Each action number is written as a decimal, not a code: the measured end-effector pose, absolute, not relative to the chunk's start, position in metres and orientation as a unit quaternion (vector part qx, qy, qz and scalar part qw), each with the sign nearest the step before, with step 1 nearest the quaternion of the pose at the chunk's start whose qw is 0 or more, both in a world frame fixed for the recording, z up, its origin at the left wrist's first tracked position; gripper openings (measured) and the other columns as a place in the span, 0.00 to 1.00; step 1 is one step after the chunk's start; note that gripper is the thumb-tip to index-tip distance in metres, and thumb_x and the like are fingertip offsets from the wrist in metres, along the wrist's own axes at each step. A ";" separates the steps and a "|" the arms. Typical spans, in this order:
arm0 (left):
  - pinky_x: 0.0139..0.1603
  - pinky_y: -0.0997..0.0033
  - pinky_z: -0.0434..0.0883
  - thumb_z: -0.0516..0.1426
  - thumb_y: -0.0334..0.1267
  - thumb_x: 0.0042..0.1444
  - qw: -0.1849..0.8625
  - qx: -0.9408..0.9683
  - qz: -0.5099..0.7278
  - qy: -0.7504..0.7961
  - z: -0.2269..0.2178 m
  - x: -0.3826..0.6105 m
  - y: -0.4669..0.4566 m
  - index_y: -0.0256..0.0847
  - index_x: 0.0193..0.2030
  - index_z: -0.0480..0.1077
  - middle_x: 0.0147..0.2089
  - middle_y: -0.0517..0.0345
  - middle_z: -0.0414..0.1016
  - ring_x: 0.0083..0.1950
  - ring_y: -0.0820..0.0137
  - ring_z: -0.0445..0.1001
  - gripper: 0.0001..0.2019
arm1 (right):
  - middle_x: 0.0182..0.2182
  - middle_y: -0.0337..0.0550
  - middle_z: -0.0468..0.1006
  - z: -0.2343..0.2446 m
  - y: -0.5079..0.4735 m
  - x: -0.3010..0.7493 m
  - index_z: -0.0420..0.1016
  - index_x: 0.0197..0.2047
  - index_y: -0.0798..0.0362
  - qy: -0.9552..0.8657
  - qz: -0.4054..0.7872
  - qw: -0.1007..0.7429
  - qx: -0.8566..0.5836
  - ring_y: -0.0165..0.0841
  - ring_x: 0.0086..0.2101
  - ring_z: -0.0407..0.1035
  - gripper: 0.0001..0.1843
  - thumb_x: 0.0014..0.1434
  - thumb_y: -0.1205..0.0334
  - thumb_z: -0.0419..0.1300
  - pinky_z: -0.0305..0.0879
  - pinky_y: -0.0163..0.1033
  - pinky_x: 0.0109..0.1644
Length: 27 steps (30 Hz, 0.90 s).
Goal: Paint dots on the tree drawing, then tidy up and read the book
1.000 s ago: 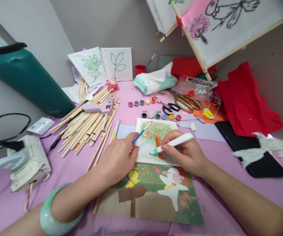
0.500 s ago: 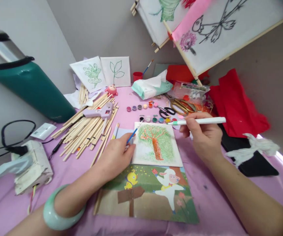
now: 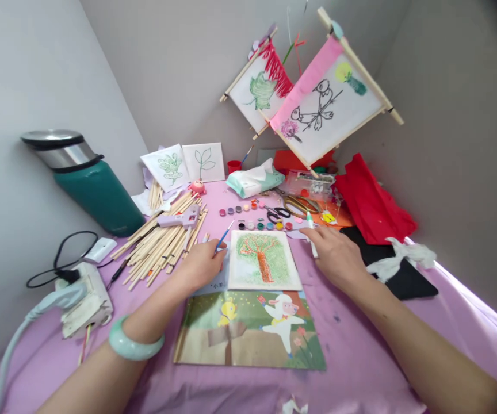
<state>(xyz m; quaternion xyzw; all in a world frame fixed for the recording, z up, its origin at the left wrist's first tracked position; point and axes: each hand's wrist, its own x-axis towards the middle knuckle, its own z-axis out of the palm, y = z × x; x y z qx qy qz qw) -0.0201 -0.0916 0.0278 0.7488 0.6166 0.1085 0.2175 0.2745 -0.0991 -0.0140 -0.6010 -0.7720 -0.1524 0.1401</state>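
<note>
A thin blue paintbrush point(image 3: 224, 236) is in my left hand point(image 3: 203, 263), its bristles pointing up and away. That hand rests left of a small white canvas point(image 3: 242, 279), which bears a tree with an orange trunk point(image 3: 264, 267) and green dotted foliage. Under the canvas lies a picture book point(image 3: 248, 351) with a lamb and a chick on it. On the canvas's right side, my right hand point(image 3: 337, 253) has its fingers closed on a white marker point(image 3: 313, 244) with a green tip, which stands nearly upright in view. Paint pots point(image 3: 260, 226) sit just behind the canvas.
Wooden sticks point(image 3: 162, 247) carry a lilac glue gun point(image 3: 182, 218) at left, near a green bottle point(image 3: 102, 192) and a power strip point(image 3: 87, 305). Scissors point(image 3: 298, 204), a wipes pack point(image 3: 255, 179) and red cloth point(image 3: 371, 201) lie behind. Framed pictures point(image 3: 321, 109) hang above.
My right hand has lowered the marker from above the canvas's right edge to beside it, turning it from level to upright. My left hand has drawn slightly away from the canvas. The view has shifted upward.
</note>
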 end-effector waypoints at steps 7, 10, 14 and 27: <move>0.41 0.66 0.68 0.48 0.37 0.58 0.133 0.746 0.092 0.646 0.022 -0.008 -0.090 0.36 0.40 0.72 0.36 0.45 0.79 0.41 0.60 0.77 0.14 | 0.42 0.49 0.78 -0.007 -0.107 0.272 0.72 0.52 0.54 -0.712 -0.139 0.246 -0.643 0.41 0.42 0.71 0.19 0.59 0.70 0.49 0.62 0.41 0.41; 0.42 0.65 0.68 0.50 0.41 0.56 0.115 0.741 0.092 0.655 0.016 -0.005 -0.088 0.36 0.39 0.72 0.40 0.42 0.78 0.44 0.57 0.76 0.13 | 0.32 0.42 0.80 -0.007 -0.121 0.251 0.72 0.47 0.50 -0.711 -0.009 0.252 -0.656 0.38 0.32 0.73 0.14 0.62 0.57 0.50 0.60 0.39 0.32; 0.40 0.66 0.67 0.53 0.40 0.53 0.119 0.727 0.094 0.670 0.010 -0.001 -0.086 0.37 0.36 0.73 0.38 0.44 0.78 0.42 0.57 0.76 0.11 | 0.37 0.46 0.80 -0.016 -0.132 0.227 0.72 0.46 0.52 -0.709 0.046 0.230 -0.665 0.39 0.33 0.73 0.14 0.59 0.58 0.53 0.56 0.38 0.31; 0.31 0.71 0.60 0.58 0.42 0.49 0.219 0.684 0.230 0.657 0.006 -0.013 -0.088 0.38 0.34 0.74 0.28 0.55 0.72 0.32 0.65 0.70 0.10 | 0.26 0.37 0.75 -0.031 -0.130 0.234 0.69 0.42 0.51 -0.637 0.173 0.421 -0.622 0.32 0.26 0.69 0.11 0.57 0.57 0.55 0.61 0.36 0.32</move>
